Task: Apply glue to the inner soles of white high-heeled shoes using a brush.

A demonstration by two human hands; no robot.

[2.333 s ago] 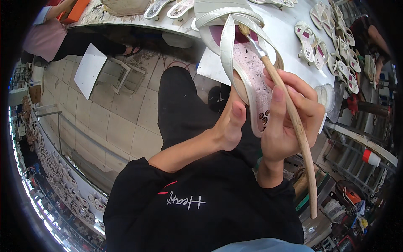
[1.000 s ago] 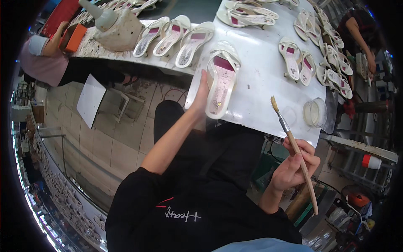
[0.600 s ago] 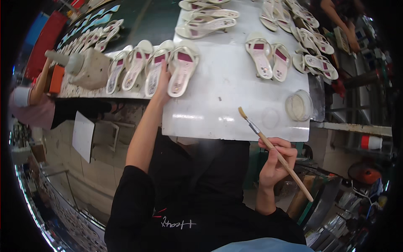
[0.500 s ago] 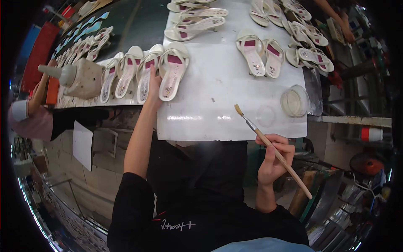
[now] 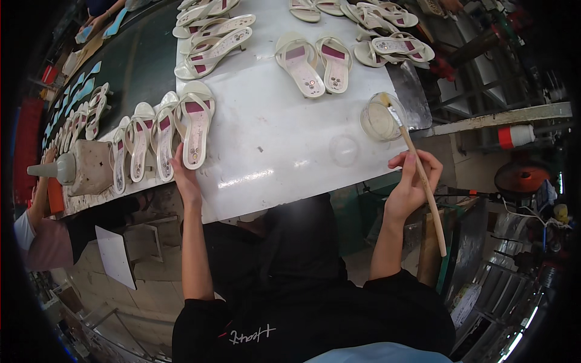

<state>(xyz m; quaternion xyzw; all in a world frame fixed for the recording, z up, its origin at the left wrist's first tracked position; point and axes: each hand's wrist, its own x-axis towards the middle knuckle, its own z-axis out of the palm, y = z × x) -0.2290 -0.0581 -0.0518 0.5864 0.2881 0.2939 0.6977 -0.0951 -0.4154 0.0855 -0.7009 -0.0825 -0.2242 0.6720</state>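
Note:
My right hand pinches the wooden handle of a paintbrush. The bristles point away from me, over the round clear dish near the table's right edge; whether they touch what is in it, I cannot tell. At the near end of a row of pale sandals, my left hand grips the rightmost heeled sandal by its left side, part of the fingers hidden by it. The neighbouring sandal lies close against these fingers. Both have a dark red patch under the straps.
A pair of sandals stands at the far middle of the white table. More sandals lie at the back left and back right. A grey-tipped bottle is beside the row. Another person's arm shows at far left.
The paintbrush has swung up and right, from above the bare tabletop to the dish. My left hand stays at the same sandal. The whole view has turned and shifted.

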